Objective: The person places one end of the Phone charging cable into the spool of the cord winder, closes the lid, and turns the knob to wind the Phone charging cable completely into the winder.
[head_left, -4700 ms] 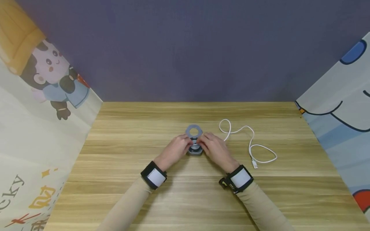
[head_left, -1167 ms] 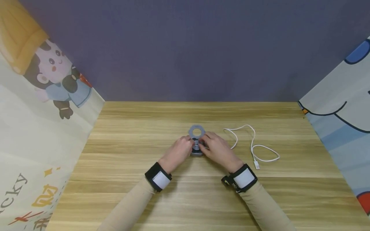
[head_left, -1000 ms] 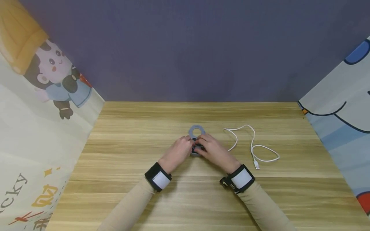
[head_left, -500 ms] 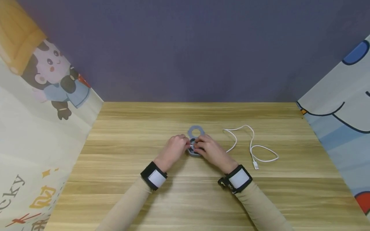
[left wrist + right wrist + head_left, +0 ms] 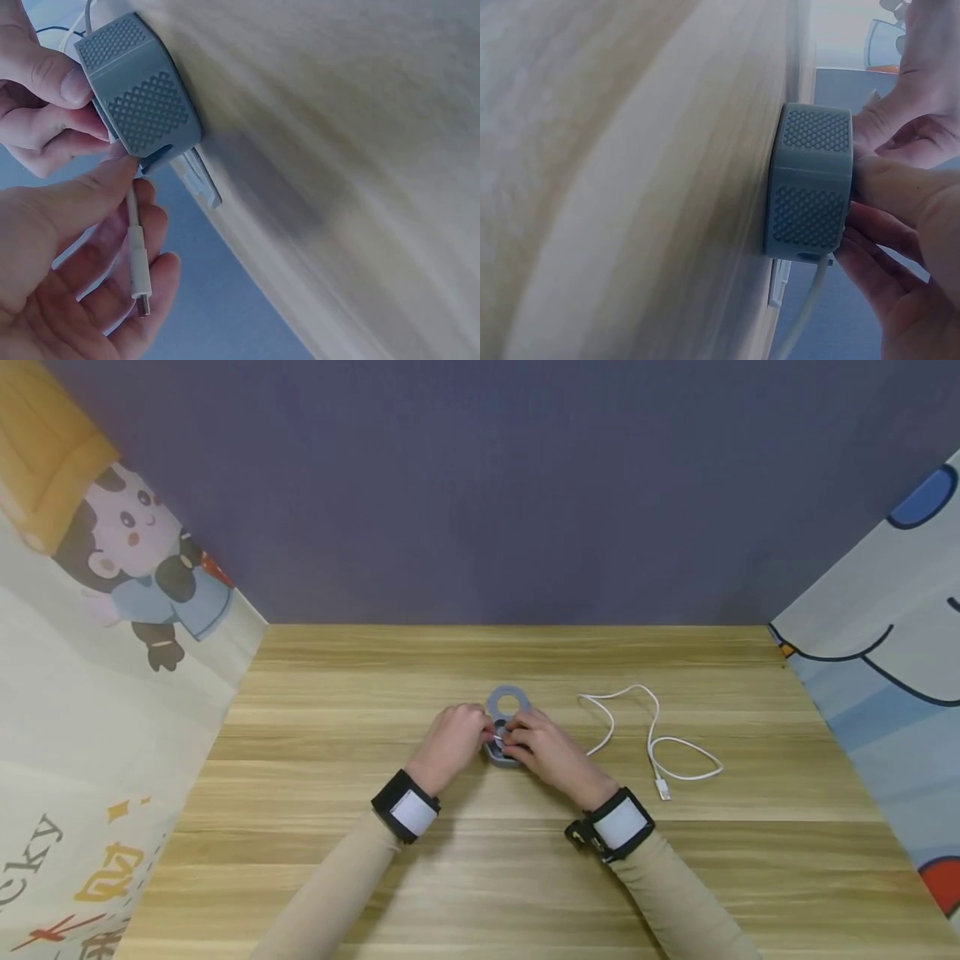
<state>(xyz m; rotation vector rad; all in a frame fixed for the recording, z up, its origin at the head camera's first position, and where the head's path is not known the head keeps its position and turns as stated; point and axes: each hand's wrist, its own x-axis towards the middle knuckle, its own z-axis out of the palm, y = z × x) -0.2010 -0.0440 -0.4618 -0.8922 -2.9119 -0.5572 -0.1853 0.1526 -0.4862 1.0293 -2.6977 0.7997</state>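
A grey hexagonal cable case (image 5: 502, 762) with knobbly sides sits on the table, its ring-shaped lid (image 5: 492, 703) swung open toward the back. My left hand (image 5: 450, 743) is at the case's left side and pinches a white USB cable (image 5: 133, 202) where it leaves the case. Beyond those fingers, the cable's small connector end (image 5: 140, 274) sticks out in the left wrist view. My right hand (image 5: 551, 752) bends over the open top from the right, thumb and fingers pinching the cable there; its fingertips are partly hidden. Textured case walls (image 5: 810, 184) show in the right wrist view.
The rest of the cable (image 5: 657, 708) lies in loose curves on the wooden table (image 5: 345, 677), right of the case, ending in a USB plug (image 5: 662, 789). A dark blue panel (image 5: 480, 493) stands behind the table, with printed cloths at both sides.
Since the earliest frame, the upper cable loop on the table has opened into a simple bend. My right fingers reached across the case, then drew back slightly; my left hand shifted a little left.
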